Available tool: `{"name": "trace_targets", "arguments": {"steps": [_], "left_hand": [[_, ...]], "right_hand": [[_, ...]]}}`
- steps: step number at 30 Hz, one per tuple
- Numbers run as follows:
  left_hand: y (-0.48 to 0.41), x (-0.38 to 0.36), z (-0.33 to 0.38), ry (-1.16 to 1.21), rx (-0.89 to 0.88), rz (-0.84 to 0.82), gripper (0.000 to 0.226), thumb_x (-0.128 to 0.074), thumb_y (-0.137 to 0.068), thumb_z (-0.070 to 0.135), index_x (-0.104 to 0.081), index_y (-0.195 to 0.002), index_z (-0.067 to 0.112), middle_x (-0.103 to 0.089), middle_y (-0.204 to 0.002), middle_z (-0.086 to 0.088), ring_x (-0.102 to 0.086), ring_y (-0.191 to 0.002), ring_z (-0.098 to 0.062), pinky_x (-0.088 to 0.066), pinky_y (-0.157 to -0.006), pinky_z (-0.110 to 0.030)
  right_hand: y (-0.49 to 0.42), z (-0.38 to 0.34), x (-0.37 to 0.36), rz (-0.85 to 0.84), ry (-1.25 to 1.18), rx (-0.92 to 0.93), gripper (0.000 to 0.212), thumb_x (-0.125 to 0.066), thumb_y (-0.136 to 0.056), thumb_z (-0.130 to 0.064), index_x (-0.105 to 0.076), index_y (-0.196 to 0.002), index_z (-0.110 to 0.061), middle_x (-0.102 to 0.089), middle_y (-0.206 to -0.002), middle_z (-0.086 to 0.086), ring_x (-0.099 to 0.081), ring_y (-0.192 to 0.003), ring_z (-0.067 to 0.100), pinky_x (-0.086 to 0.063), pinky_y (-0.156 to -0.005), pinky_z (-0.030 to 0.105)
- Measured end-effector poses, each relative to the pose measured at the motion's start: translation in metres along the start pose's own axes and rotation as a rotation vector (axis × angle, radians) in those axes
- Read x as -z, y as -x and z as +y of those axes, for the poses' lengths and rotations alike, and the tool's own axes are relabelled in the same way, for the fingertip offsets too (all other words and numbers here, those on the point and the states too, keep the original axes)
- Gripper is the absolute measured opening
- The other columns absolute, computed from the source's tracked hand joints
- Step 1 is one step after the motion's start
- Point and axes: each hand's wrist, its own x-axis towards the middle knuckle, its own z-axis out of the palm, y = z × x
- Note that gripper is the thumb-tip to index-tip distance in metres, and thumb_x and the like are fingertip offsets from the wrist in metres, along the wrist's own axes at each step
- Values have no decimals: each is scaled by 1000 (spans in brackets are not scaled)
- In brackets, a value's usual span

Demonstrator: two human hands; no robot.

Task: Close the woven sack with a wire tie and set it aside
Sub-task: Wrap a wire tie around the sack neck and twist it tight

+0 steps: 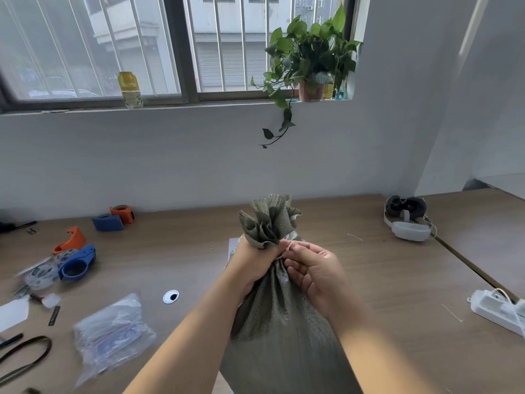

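A grey-green woven sack (281, 331) stands upright on the wooden table (176, 251) in front of me, its mouth gathered into a ruffled bunch at the top. My left hand (252, 263) is clenched around the sack's neck just under the ruffle. My right hand (312, 268) is at the neck from the right, thumb and forefinger pinching a thin pale wire tie (287, 248) that wraps the gathered neck. Most of the tie is hidden by my fingers.
Blue and orange tape dispensers (76, 260) lie at the left, with a clear plastic bag of items (110, 334) nearer. A white headset (407, 220) sits back right, a white power strip (497, 311) at the right edge. Loose wire ties (355, 236) lie on the table.
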Motion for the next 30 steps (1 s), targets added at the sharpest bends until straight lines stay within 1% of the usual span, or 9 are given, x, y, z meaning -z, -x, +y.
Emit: {"name": "trace_targets", "arguments": {"steps": [3,6,10,13,14,16,21,25,30], "left_hand": [[-2,1,-3,11,14,-29,23,-73,-89,7,-70,-77,26,-72,-70,19,-64,-68,9,-50,-66,-14],[-3,3,-3,72,68,-78,6,-77,-80,20,-71,-82,21,-72,-76,13,-65,-76,-6,-51,-74,-28],[-4,6,-1,161,114,-171,30,-78,-75,26,-71,-96,6,-72,-85,-4,-67,-82,-18,-54,-76,-34],[-6,9,-1,170,112,-188,12,-76,-81,20,-69,-85,11,-71,-78,1,-65,-79,-18,-53,-77,-35],[-6,10,-1,171,112,-192,8,-75,-84,17,-68,-81,13,-70,-75,3,-65,-77,-17,-52,-76,-35],[-8,12,-2,173,128,-209,16,-72,-90,12,-67,-75,17,-68,-71,6,-63,-74,-15,-51,-75,-34],[-9,18,3,92,103,-270,18,-75,-82,25,-66,-66,25,-63,-70,11,-56,-75,-12,-46,-77,-32],[-7,20,4,47,111,-398,21,-77,-83,4,-64,-74,18,-62,-70,7,-58,-70,-10,-49,-69,-20],[-4,17,5,84,97,-334,22,-86,-68,17,-67,-78,17,-66,-83,-4,-62,-85,-20,-51,-85,-37]], "right_hand": [[-2,-1,1,2,56,26,5,-61,-94,-5,-66,-94,-5,-70,-64,5,-62,-48,9,-54,-46,19],[-4,-2,1,35,210,108,8,-59,-95,-5,-65,-90,-7,-67,-67,5,-60,-49,9,-52,-46,19],[-5,0,2,95,337,189,12,-56,-97,-6,-65,-89,-6,-64,-70,6,-59,-51,9,-51,-46,20],[-3,1,1,123,363,232,16,-55,-97,-6,-64,-85,-7,-65,-70,7,-59,-53,12,-50,-48,23],[-3,1,1,134,358,241,17,-54,-97,-5,-64,-83,-7,-65,-69,6,-59,-52,12,-51,-48,24],[-2,-3,1,159,347,257,17,-53,-98,-4,-63,-83,-7,-65,-66,6,-59,-51,12,-51,-47,24],[-4,-13,7,212,297,278,18,-52,-98,-1,-60,-83,-5,-59,-67,8,-57,-49,12,-54,-50,28],[-4,-13,9,211,221,257,20,-50,-99,-1,-59,-82,-6,-61,-69,10,-59,-51,14,-54,-49,27],[1,-14,-1,47,-37,160,18,-40,-104,-7,-50,-89,-10,-72,-83,15,-67,-50,14,-56,-47,24]]}}
